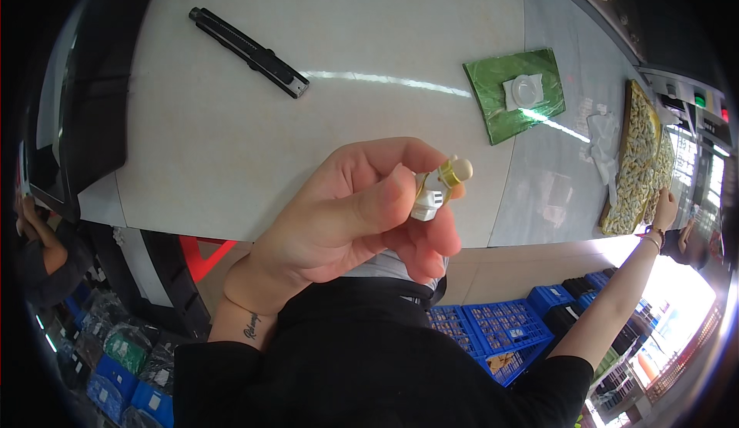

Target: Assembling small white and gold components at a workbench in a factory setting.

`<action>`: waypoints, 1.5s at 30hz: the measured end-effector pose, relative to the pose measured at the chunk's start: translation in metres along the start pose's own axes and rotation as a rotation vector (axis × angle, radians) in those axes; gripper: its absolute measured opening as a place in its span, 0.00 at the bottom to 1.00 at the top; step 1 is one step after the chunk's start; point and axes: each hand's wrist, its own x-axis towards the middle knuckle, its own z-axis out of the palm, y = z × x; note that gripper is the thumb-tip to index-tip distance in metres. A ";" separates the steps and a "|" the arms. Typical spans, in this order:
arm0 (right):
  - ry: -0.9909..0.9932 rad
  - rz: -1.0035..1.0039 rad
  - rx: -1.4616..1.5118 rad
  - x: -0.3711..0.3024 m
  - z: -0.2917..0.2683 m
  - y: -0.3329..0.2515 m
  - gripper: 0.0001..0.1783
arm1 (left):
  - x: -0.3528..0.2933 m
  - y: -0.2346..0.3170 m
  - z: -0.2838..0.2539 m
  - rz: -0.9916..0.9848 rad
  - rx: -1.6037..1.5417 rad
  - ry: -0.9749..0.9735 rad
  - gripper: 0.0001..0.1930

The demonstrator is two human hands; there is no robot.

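Raised over the table's front edge, my left hand (346, 212) pinches a small white figurine (431, 192) with yellow-gold trim between thumb and fingers. A round pale knob tops the piece, which is tilted toward the right. Part of it is hidden by the thumb and fingertips. Far out to the right, my right hand (664, 211) reaches to the near edge of a tray (631, 158) crowded with many small pale and yellowish pieces. Its fingers look drawn together at the pieces; what they hold, if anything, is too small to make out.
A black utility knife (250, 52) lies at the table's back left. On the right rest a green packet (500, 74) bearing a small clear round dish (527, 89), and a crumpled white glove-like item (603, 151). Blue crates (504, 324) stand below the table; a dark monitor (100, 81) borders the left.
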 end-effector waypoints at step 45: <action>-0.041 -0.900 1.303 -0.344 -0.117 -0.448 0.12 | -0.001 -0.007 -0.002 0.183 0.142 0.077 0.15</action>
